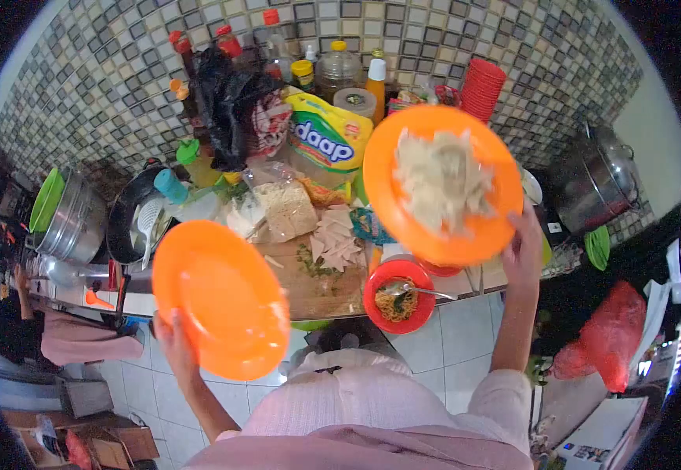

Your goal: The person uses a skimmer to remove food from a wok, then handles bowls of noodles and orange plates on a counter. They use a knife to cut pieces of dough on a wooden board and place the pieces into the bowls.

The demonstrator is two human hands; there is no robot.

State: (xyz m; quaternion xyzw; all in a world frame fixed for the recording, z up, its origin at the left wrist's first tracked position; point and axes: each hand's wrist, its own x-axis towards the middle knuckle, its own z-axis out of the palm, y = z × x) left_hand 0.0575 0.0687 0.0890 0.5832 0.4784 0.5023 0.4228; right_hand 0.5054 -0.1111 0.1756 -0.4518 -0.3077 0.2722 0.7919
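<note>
My left hand [174,345] grips the near-left edge of an orange plate [219,294], tilted and with no food on it. Raised over the right part of the counter is a second orange plate [384,184], its right rim in the fingers of my right hand [523,244]. Soft, pale, shredded-looking pieces of food [446,184] are heaped on that one. Between the plates lies a wooden cutting board [309,294] with pale flat cut pieces [336,241] and green bits. A red bowl [372,301] of noodles [395,304] with a spoon [432,292] sits at the counter's front edge.
Bottles, a jar [339,70] and a yellow-green detergent pack [325,137] line the tiled wall. Stacked red cups [484,86] stand behind the raised plate. A dark pan [125,215] and steel pot [78,219] are left, a large pot [595,176] right. Another person's arm [23,290] shows far left.
</note>
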